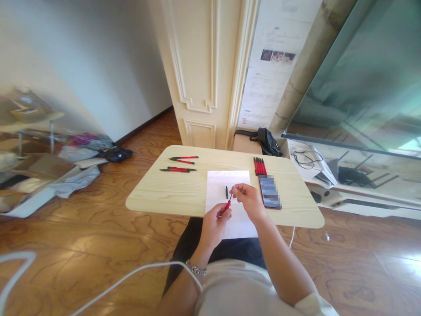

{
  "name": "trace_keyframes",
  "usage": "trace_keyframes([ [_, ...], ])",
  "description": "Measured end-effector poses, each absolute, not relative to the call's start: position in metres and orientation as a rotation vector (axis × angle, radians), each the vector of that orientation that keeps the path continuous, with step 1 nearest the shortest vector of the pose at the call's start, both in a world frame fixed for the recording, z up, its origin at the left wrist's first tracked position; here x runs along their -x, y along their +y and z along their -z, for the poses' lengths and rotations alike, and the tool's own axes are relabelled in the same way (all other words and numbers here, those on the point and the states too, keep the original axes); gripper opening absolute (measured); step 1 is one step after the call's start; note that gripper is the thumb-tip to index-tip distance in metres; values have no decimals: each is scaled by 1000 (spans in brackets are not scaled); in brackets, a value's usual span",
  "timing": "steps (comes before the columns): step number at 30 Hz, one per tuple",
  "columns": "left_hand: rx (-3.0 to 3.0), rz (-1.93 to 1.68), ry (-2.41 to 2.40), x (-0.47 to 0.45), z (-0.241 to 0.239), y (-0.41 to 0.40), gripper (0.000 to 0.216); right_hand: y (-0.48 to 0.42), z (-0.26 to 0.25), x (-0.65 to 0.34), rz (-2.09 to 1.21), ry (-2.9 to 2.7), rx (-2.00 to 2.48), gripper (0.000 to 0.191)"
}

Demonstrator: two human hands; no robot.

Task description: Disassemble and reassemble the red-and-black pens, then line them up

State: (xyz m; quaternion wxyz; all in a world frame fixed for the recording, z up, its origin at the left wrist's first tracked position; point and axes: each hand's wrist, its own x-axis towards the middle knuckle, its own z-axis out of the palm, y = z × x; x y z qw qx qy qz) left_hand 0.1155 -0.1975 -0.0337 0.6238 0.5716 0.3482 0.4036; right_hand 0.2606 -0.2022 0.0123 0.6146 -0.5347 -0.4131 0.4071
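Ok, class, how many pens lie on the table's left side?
4. First pen: farthest back. Second pen: angled, just nearer. Third pen and fourth pen: side by side, nearer still. None looks hidden.

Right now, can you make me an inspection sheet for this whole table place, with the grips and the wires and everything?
Surface: pale wood-grain table, white paper reaching over its near edge.
Things in use: red barrel with a thin dark piece at its upper end; black piece on the paper; loose pens at left, lined-up pens at right.
Clutter: phone, screen blurred, just nearer than the lined-up pens.
Left grip: closed on the red barrel.
Right grip: pinching at the thin dark piece.
Cables: white cable across the left forearm.
Surroundings: panelled door, black bag, wooden floor.
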Motion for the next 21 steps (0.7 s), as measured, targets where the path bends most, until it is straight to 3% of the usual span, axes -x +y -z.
trace_keyframes([
  [7,-1277,-930,808,-112,36,-196,33,-196,6,-267,-1037,-1170,1325,22],
  [13,-1256,-942,813,-110,34,-196,35,-159,18,-273,-527,-1307,1955,20],
  [16,-1259,-956,818,-110,34,-196,35,-146,22,-269,-456,-1363,2152,22],
  [21,-1255,-954,833,-106,36,-194,37,-142,18,-275,-720,-1203,1843,21],
])
